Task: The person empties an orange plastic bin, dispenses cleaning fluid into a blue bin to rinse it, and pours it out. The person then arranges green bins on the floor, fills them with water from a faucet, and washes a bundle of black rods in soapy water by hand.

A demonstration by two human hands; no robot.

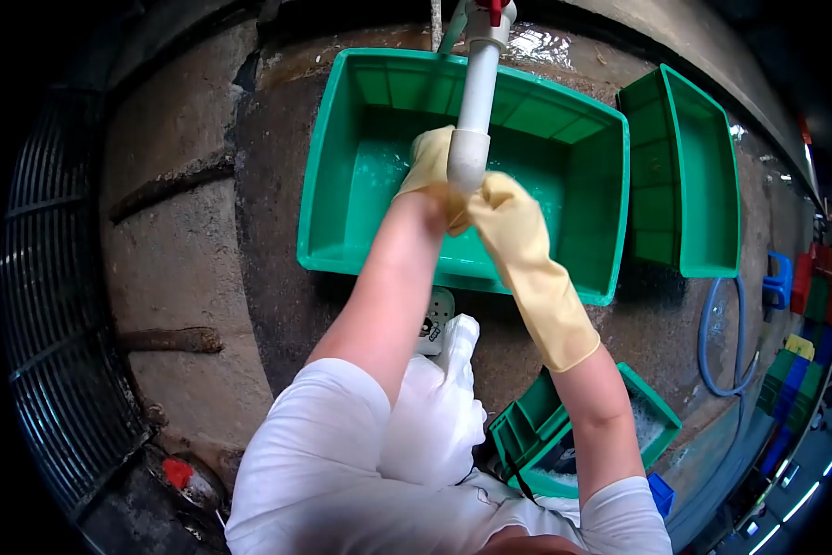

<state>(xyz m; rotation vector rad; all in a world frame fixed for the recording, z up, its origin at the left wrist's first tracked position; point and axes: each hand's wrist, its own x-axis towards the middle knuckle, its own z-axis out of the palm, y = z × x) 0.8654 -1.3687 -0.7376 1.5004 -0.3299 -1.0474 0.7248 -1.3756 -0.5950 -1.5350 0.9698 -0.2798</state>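
Both my hands wear pale yellow rubber gloves and meet above a large green tub (309, 203), just under the mouth of a white pipe (478, 102). My left hand (432, 162) is partly behind the pipe end, and its fingers are hidden. The glove on it reaches only to about the wrist. My right hand (501, 192) has its fingers curled closed beside the pipe mouth, at the glove of the left hand. Whether it pinches the glove's edge is too small to tell. Some shallow water shows on the tub's floor.
Another green tub (710, 185) stands to the right of the large one. A smaller green crate (652, 407) with suds is at the lower right. A blue hose (704, 342) lies on the right. Metal grating (50, 277) runs along the left, and a red valve handle (494, 7) tops the pipe.
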